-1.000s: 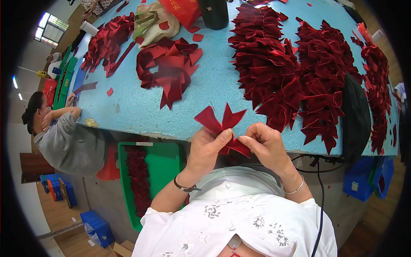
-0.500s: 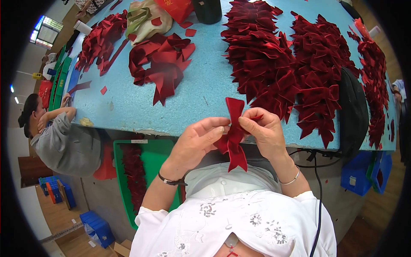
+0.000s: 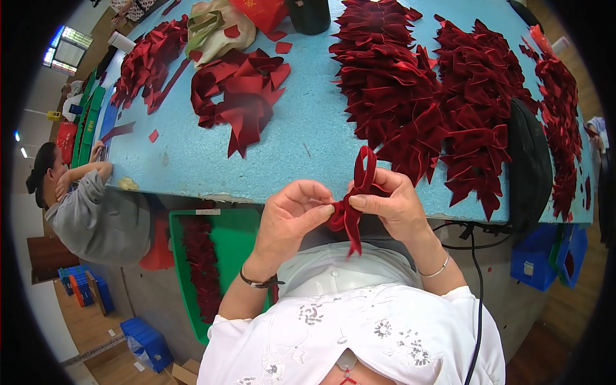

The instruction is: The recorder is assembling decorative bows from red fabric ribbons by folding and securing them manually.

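A dark red velvet ribbon bow point(image 3: 351, 215) is between my hands at the table's front edge. One loop stands up and a tail hangs down. My left hand point(image 3: 296, 215) pinches its left side between thumb and forefinger. My right hand point(image 3: 391, 200) grips the middle and right side, thumb across the front; the fingers behind are partly hidden. Beyond my hands lie thick rows of finished-looking red bows point(image 3: 391, 83), with a second row point(image 3: 475, 115) to the right. Loose red ribbon strips point(image 3: 240, 96) are heaped to the left of them.
The blue table point(image 3: 173, 154) spans the view. A black bag point(image 3: 531, 167) sits at its right front edge, with a cable below. A green crate point(image 3: 237, 247) holding red bows stands under the table. A dark cup point(image 3: 309, 16) is at the back. A person in grey point(image 3: 96, 212) sits at left.
The bow has turned in my hands: its upper part, flat before, now shows as an open loop. My left thumb and forefinger have moved in closer to its middle.
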Tool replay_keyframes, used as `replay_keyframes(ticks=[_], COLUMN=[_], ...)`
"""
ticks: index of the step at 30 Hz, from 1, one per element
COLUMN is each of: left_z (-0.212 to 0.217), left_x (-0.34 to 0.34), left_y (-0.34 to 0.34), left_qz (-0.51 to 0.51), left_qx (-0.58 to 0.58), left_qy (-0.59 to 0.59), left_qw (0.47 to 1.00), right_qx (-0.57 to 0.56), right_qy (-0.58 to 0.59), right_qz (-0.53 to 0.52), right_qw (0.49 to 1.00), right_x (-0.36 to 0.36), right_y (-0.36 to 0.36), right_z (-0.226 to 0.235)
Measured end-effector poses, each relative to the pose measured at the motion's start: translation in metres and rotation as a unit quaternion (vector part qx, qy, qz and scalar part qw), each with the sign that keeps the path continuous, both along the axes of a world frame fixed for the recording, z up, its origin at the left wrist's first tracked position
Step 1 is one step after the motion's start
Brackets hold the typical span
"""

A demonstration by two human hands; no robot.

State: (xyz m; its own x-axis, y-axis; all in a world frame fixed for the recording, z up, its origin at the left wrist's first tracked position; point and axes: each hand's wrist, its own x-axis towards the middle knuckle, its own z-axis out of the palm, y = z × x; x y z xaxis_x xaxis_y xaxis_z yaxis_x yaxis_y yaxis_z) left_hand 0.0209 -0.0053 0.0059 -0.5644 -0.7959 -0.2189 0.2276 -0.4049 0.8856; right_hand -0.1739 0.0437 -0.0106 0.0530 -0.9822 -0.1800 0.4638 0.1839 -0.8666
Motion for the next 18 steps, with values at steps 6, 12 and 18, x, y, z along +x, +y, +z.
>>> replay_keyframes(ticks=[6, 12, 18], left_z=[0.003, 0.015, 0.014], left_x=[0.006, 0.004, 0.002], left_y=[-0.006, -0.003, -0.005], left_qz=[-0.066, -0.116, -0.132], left_qx=[-0.013, 0.022, 0.015], left_qy=[-0.004, -0.074, -0.114], left_qw=[0.998, 0.99, 0.984], right_qx=[0.03, 0.025, 0.007], right_qy=[-0.047, -0.022, 0.004], right_qz=[-0.023, -0.049, -0.038], right_qw=[0.998, 0.998, 0.999], right_x=[-0.001, 0.002, 0.003], right_y=[-0.001, 0.0, -0.001], right_z=[-0.001, -0.002, -0.003])
